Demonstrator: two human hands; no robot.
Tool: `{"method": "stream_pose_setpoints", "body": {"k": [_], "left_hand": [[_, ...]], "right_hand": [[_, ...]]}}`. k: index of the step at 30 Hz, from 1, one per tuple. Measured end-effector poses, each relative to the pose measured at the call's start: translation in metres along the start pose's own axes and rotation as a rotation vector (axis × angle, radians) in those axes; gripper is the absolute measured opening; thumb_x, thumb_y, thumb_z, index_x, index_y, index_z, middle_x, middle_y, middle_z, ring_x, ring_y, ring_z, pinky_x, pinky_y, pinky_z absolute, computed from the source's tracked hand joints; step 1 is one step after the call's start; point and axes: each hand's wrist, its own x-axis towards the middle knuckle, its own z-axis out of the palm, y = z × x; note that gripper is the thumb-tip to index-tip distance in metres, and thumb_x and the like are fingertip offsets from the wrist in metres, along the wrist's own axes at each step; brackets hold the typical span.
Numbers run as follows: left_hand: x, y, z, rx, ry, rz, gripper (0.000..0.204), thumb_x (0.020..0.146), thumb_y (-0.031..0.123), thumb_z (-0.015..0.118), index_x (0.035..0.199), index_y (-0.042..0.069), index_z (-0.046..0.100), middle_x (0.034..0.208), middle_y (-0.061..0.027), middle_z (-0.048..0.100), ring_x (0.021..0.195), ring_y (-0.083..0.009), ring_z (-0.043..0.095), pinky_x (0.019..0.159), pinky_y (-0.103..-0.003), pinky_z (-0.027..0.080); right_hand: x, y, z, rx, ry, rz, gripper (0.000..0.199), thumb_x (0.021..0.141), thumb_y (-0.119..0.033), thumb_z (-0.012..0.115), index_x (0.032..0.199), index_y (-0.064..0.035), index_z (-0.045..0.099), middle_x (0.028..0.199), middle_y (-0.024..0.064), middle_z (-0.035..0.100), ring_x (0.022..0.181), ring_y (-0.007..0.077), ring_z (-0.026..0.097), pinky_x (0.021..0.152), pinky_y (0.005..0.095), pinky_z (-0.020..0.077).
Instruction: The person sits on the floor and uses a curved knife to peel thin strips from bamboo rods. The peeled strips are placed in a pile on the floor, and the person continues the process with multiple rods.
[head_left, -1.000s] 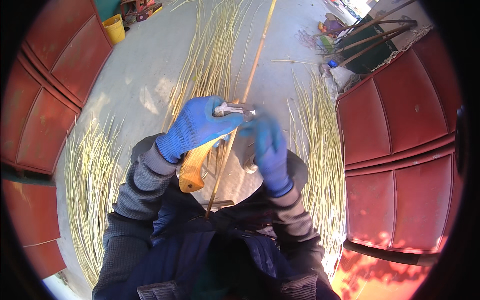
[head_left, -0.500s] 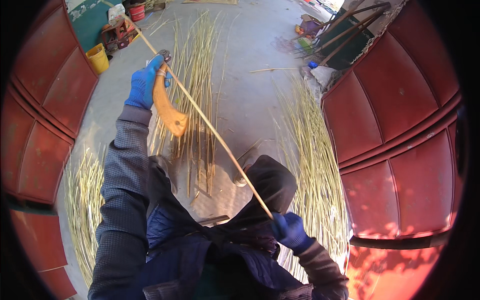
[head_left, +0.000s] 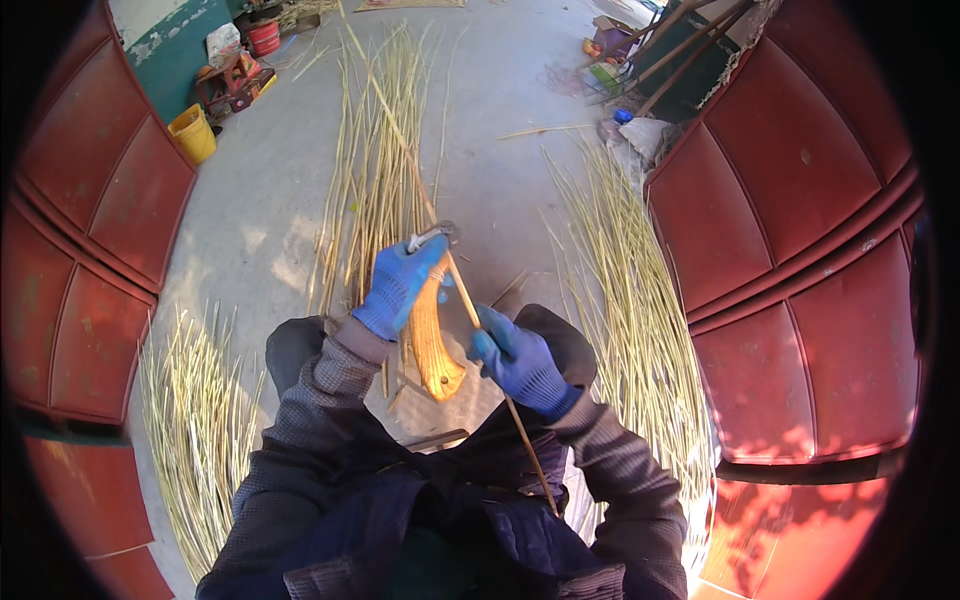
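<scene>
Bright daylight illuminates the grey floor (head_left: 500, 180), with pale sun patches on its left side and dappled, leaf-like shadows across the red surface (head_left: 800, 530) at lower right. Glare whitens the lower end of the right-hand stalk bundle (head_left: 645, 350), while the dark jacket (head_left: 365, 525) shows little detail. Fisheye distortion bows the red panels (head_left: 810, 260), and black vignetting encloses the view.

Your left forearm (head_left: 325, 405) angles up toward one o'clock, and your gloved left hand (head_left: 393, 290) is curled into a grip at its end. Your right forearm (head_left: 620, 465) slants toward eleven o'clock, its gloved right hand (head_left: 530, 370) closed with the back facing up, near the left hand, at its four o'clock.
</scene>
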Motion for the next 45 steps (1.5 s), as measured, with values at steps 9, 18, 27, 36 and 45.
{"method": "stream_pose_setpoints", "body": {"k": [9, 18, 27, 36, 45], "left_hand": [[0.05, 0.023, -0.095, 0.381, 0.17, 0.22, 0.041, 0.102, 0.041, 0.062, 0.11, 0.001, 0.07, 0.08, -0.0053, 0.067, 0.066, -0.0126, 0.065, 0.059, -0.026, 0.054], [0.067, 0.037, -0.135, 0.194, 0.292, 0.109, 0.045, 0.098, 0.044, 0.067, 0.102, -0.001, 0.071, 0.079, -0.0067, 0.065, 0.065, -0.0144, 0.064, 0.059, -0.027, 0.054], [-0.013, -0.04, -0.004, -0.08, -0.045, -0.077, 0.031, 0.098, 0.033, 0.07, 0.113, 0.006, 0.072, 0.089, -0.0042, 0.068, 0.067, -0.0151, 0.066, 0.058, -0.029, 0.057], [0.083, 0.027, -0.163, 0.338, 0.228, 0.126, 0.042, 0.1, 0.043, 0.064, 0.103, 0.001, 0.071, 0.082, -0.0059, 0.066, 0.066, -0.0136, 0.062, 0.058, -0.027, 0.053], [0.139, 0.103, -0.279, 0.378, 0.273, 0.257, 0.035, 0.103, 0.032, 0.062, 0.127, 0.007, 0.067, 0.101, -0.009, 0.068, 0.078, -0.0158, 0.067, 0.069, -0.028, 0.059]], "right_hand": [[-0.138, 0.007, -0.017, -0.273, -0.112, -0.148, 0.033, 0.087, -0.013, 0.076, 0.116, -0.0047, 0.064, 0.059, 0.012, 0.056, 0.052, 0.0314, 0.06, 0.048, 0.0434, 0.0457], [-0.244, -0.029, -0.1, 0.045, -0.342, 0.614, 0.035, 0.092, -0.014, 0.072, 0.126, -0.0049, 0.068, 0.077, 0.0164, 0.071, 0.065, 0.0337, 0.07, 0.062, 0.0402, 0.0541], [0.002, 0.0, 0.012, 0.134, -0.051, 0.203, 0.029, 0.1, -0.016, 0.062, 0.128, -0.0056, 0.061, 0.077, 0.0135, 0.068, 0.061, 0.0285, 0.067, 0.054, 0.037, 0.0522], [-0.237, -0.01, -0.057, -0.344, -0.254, 0.055, 0.018, 0.085, -0.012, 0.072, 0.101, -0.0066, 0.066, 0.061, 0.0126, 0.057, 0.053, 0.034, 0.059, 0.049, 0.0463, 0.046], [-0.507, -0.023, -0.139, -0.847, -0.485, 0.781, 0.004, 0.084, -0.009, 0.065, 0.081, -0.0068, 0.064, 0.065, 0.0157, 0.061, 0.063, 0.0389, 0.06, 0.061, 0.0514, 0.0439]]}}
